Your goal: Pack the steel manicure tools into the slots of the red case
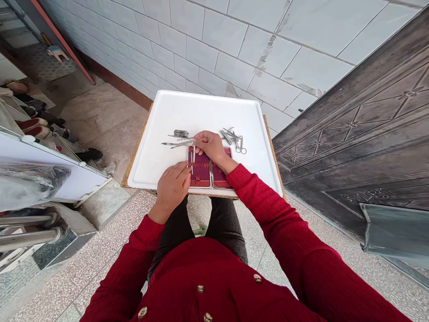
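White surface (pixel 208 109) mid-view, raised rim. Maroon case (pixel 201 182) lies open on it nr 6 o'clock edge, 2 halves side by side; loop row (pixel 203 165) runs across L half. L hand (pixel 171 184) at case's 9 o'clock side, fingers bent, tips at edge; can't tell if gripping. R hand (pixel 209 145) over case's 12 o'clock side, wrist across R half. Metal pile (pixel 231 134) at case's 1 o'clock, incl. scissors (pixel 241 143) on its 4 o'clock side. Long tools (pixel 177 144) + small stack (pixel 181 133) at 11 o'clock. Slim tool (pixel 194 154) pinched btwn R thumb + fingertips, over L half, lower end nr loop row.
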`<state>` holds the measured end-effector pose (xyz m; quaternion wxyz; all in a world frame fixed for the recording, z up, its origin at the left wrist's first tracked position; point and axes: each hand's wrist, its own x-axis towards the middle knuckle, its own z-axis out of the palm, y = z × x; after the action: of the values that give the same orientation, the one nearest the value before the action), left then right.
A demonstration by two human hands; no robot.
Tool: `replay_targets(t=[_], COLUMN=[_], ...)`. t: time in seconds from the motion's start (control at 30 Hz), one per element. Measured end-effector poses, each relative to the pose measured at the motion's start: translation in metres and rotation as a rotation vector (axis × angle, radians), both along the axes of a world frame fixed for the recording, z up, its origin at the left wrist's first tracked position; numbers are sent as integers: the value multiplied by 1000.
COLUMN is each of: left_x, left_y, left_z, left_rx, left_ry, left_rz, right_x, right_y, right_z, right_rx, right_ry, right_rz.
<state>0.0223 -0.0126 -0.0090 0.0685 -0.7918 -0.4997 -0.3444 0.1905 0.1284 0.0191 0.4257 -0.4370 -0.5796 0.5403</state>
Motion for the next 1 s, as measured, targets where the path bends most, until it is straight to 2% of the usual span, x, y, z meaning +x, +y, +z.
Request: replay_targets(t=[0.17,0.4,0.57,1.0], left_x=[0,0,1,0], left_y=[0,0,0,0], left_z=[0,0,0,0], left_rx=[37,-12,33,-37], left_ry=[5,2,0,-7], left_rz=[-3,7,2,0], right_x=[-1,-1,-1,1], right_y=[0,0,0,3], right_z=[0,0,0,-5], right_rx=[9,9,7,33], right_ry=[-18,-36,-25,5], right_rz=[-9,-8,-3,-28])
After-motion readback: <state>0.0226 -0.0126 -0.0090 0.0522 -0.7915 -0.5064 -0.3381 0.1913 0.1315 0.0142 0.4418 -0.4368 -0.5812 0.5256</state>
